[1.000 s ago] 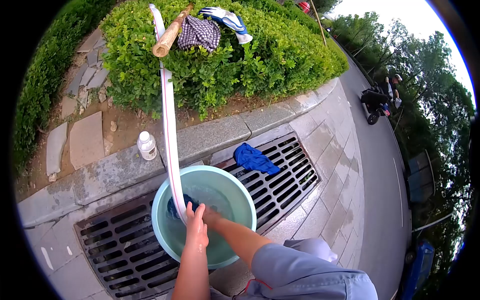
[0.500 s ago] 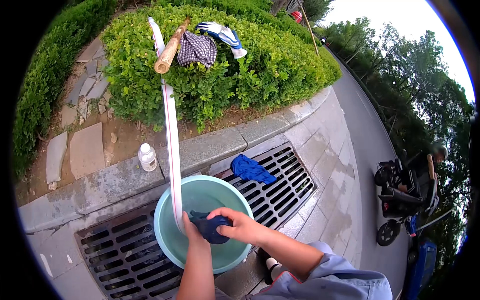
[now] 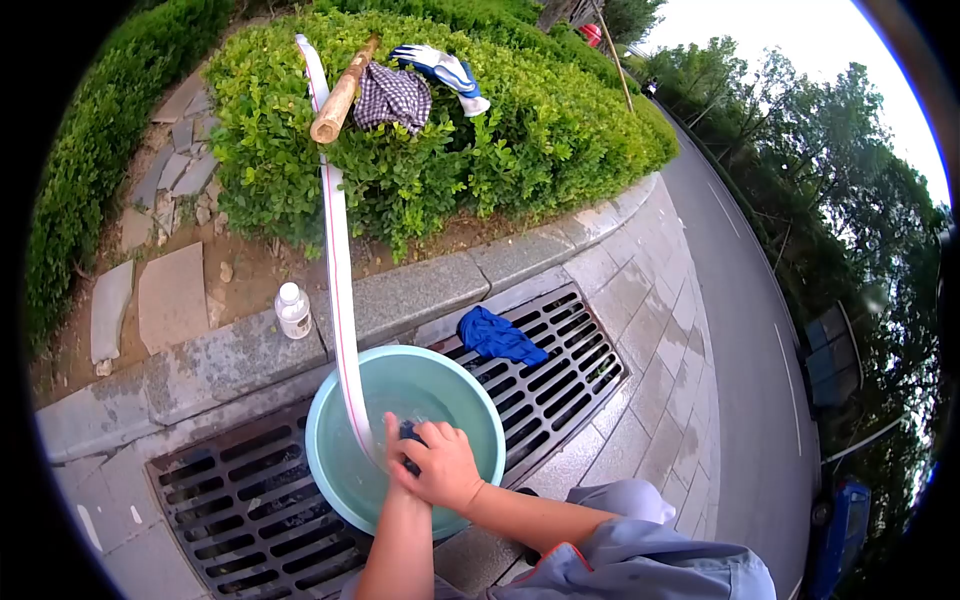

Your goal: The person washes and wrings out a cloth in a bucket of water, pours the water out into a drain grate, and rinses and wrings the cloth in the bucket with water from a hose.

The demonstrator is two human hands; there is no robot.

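Note:
A light green plastic basin (image 3: pixel 318 425) with water in it stands on a metal drain grate. Over the basin, my left hand (image 3: pixel 396 462) and my right hand (image 3: pixel 446 468) are pressed together around a dark navy cloth (image 3: pixel 410 432), which shows only between the fingers. My right hand lies across my left, its fingers curled over the cloth. Just left of my hands, a white flat hose (image 3: pixel 341 270) with red lines hangs down into the basin. A bright blue cloth (image 3: pixel 497 336) lies crumpled on the drain grate (image 3: pixel 235 500) beyond the basin.
A white bottle (image 3: pixel 293 312) stands on the stone curb (image 3: pixel 405 295). On the hedge (image 3: pixel 540 130) lie a wooden pole (image 3: pixel 345 90) over the hose, a checked cloth (image 3: pixel 395 97) and blue-white gloves (image 3: pixel 447 72). A road (image 3: pixel 740 300) runs along the right, with a blue vehicle (image 3: pixel 842 535).
My right hand has moved down and left over my left hand, squeezing the navy cloth into a smaller bundle. The rider on the scooter at the right has left the view.

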